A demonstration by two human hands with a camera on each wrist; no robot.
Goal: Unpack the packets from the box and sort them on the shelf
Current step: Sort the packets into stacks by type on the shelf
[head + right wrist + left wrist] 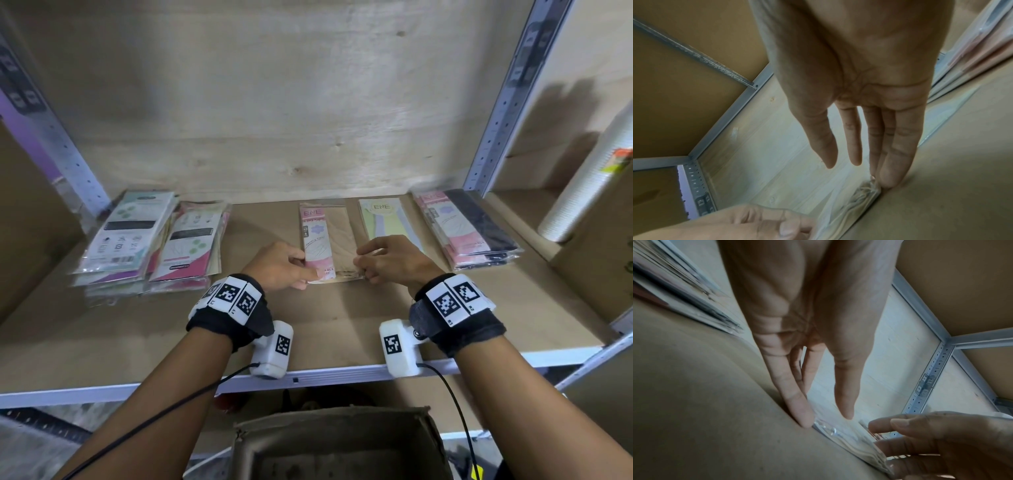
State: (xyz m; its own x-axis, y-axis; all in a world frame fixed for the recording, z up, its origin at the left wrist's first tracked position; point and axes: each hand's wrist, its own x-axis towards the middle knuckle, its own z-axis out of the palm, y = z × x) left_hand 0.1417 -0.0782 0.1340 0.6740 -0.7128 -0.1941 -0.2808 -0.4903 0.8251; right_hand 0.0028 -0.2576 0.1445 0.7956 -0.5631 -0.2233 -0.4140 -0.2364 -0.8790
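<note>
Pink-and-beige packet (327, 243) lies flat on the shelf board (342, 325), about mid-shelf, its long axis running straight away from the person toward the plywood back wall, its near short end between the two hands. The left hand (279, 265) sits at the near left corner, the right hand (390, 260) at the near right corner, so neither is nearer; they flank it evenly. From the wrist views the fingers of both hands are nearly straight and point down at the board, the left fingertips (803, 417) and the right fingertips (890, 175) touching the packet's clear plastic edge rather than curling round it, thumbs held a little apart. My guess is they are squaring it up in its own spot, so any nudge would go along that long axis. A yellow-green packet (387, 219) lies just beside it on the right, parallel; a pink and dark pile (466, 229) stands further right, and two piles (150, 240) are well apart on the left. The cardboard box (339, 445) sits below the shelf edge, close to the person; I cannot see any packets in it
</note>
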